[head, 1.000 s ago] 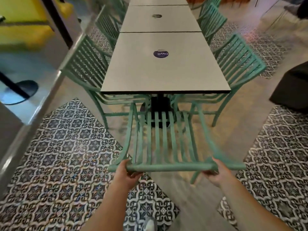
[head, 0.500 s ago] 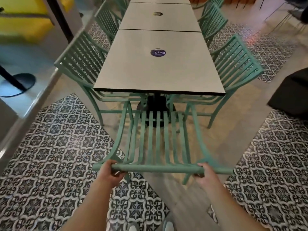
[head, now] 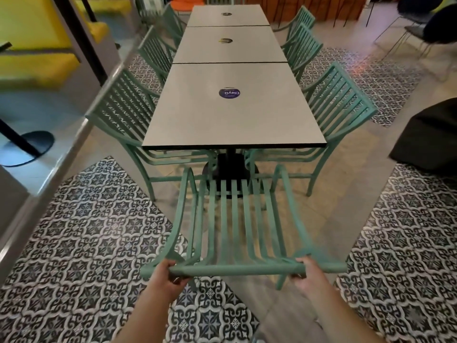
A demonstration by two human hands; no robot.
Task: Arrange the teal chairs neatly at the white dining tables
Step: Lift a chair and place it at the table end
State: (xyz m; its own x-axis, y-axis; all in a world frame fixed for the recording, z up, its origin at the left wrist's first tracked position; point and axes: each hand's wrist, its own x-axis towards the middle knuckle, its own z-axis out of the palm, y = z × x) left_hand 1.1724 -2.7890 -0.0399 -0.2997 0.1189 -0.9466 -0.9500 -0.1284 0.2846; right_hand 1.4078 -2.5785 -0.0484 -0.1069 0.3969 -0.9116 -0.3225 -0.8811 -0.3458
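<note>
Your left hand (head: 165,276) and right hand (head: 306,273) are both clamped on the top rail of the teal chair (head: 237,219), one near each end, just as they were half a second ago. The chair stands at the near end of the row of white tables, its slatted back facing you and its front reaching toward the black pedestal base (head: 230,169) under the nearest surface (head: 235,115); its seat is not yet under that top. Compared with the earlier frames, your view has lifted: more of the row shows now, with a third table (head: 228,14) visible at the far end, and the chair sits lower in the picture. The round purple sticker (head: 230,93) lies in the middle of the nearest surface. Side chairs are tucked in on the left (head: 118,112) and right (head: 341,105) of it, on the patterned tile floor (head: 81,243).
</note>
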